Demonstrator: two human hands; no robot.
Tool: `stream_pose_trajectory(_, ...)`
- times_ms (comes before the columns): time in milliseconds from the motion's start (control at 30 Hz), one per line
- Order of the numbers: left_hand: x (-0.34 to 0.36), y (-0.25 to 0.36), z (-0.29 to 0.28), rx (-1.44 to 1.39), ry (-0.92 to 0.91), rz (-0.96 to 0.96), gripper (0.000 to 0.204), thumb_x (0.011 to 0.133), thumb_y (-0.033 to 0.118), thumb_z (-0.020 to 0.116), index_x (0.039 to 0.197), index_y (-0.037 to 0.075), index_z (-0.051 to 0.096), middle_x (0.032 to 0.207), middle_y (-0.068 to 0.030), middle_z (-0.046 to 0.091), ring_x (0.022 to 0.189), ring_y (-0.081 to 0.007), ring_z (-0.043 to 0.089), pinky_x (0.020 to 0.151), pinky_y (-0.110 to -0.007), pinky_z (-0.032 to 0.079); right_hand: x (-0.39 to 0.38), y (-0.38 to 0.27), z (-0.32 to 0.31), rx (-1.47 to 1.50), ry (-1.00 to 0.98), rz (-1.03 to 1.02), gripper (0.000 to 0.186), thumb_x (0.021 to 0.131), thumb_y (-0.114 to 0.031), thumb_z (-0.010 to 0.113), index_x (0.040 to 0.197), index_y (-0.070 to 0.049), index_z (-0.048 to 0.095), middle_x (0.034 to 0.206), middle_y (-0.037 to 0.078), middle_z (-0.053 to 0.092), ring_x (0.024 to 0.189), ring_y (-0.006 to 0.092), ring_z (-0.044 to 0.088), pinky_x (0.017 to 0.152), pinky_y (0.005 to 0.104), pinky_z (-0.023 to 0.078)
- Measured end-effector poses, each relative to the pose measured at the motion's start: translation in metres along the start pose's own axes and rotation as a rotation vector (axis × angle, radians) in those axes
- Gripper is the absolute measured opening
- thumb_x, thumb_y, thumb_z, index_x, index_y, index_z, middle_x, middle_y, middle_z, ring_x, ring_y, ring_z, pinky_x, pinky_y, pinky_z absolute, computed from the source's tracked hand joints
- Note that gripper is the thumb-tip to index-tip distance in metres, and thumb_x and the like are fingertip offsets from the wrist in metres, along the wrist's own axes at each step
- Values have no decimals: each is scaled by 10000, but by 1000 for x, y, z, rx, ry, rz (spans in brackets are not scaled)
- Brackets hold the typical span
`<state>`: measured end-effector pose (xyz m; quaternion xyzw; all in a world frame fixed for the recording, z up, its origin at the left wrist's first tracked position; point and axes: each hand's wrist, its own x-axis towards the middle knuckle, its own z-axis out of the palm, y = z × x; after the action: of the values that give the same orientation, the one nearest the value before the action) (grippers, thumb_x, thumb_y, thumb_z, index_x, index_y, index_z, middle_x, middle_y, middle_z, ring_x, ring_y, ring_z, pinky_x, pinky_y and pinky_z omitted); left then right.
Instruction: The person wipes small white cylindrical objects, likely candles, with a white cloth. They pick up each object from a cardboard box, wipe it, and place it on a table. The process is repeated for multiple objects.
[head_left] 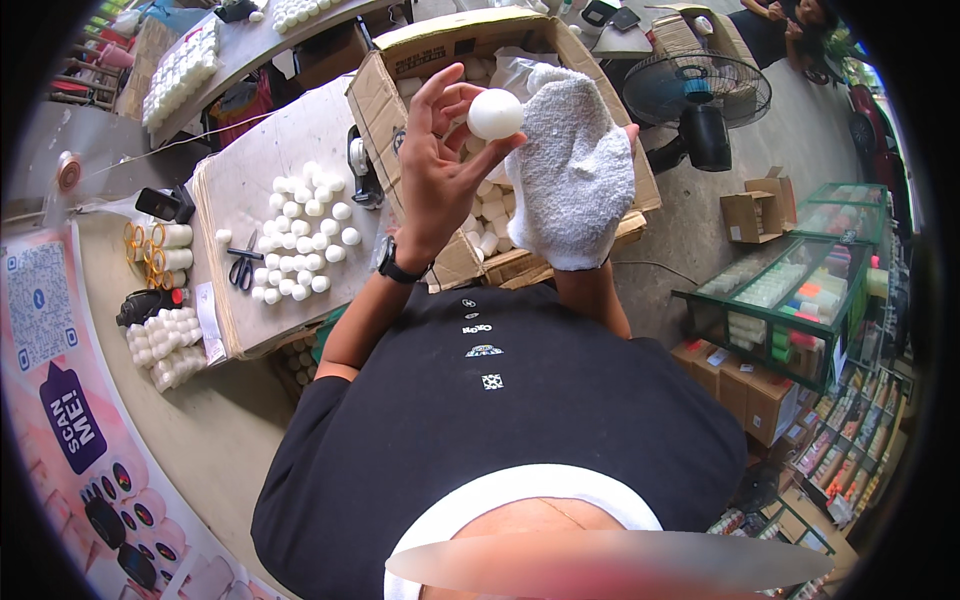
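Note:
Up above the carton, my left hand [440, 165] pinches a small round white jar [496, 114] between thumb and fingers. A white terry cloth [575, 175] lies over my right hand [632, 136], just beside the jar. Most of that hand's fingers are hidden under the cloth; only a bit of it shows at the cloth's right edge. Below both hands stands an open cardboard box [375, 110] with many white jars [492, 212] inside.
On the table [225, 185] to my left are rows of white jars [303, 228] and dark-handled scissors [243, 265]. A black fan [705, 135] stands at the right, with a small open carton [757, 215] and a green-framed glass case [775, 290] farther right.

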<state>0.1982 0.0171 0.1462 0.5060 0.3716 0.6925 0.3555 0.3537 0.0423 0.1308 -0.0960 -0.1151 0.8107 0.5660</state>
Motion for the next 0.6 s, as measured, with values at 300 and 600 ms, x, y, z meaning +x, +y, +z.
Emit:
stream_pose_trajectory(300, 3, -3, -4, 56, 5, 41, 530, 757, -12, 811, 1240, -11, 594, 1268, -104, 508, 1157, -204, 589, 1024, -358, 543, -8, 4, 22, -101, 24, -37, 746, 974, -679, 345, 1343, -65, 557, 1263, 104, 640, 1140, 239, 623, 1014, 399, 489)
stream_pose_trajectory(600, 3, -7, -4, 174, 36, 153, 496, 745, 15, 825, 1207, 22, 643, 1238, -102, 543, 1127, -198, 605, 990, -341, 552, -13, 15, 30, -178, 96, -45, 776, 956, -706, 359, 1338, -56, 543, 1269, 108, 616, 1130, 233, 610, 1019, 374, 474)
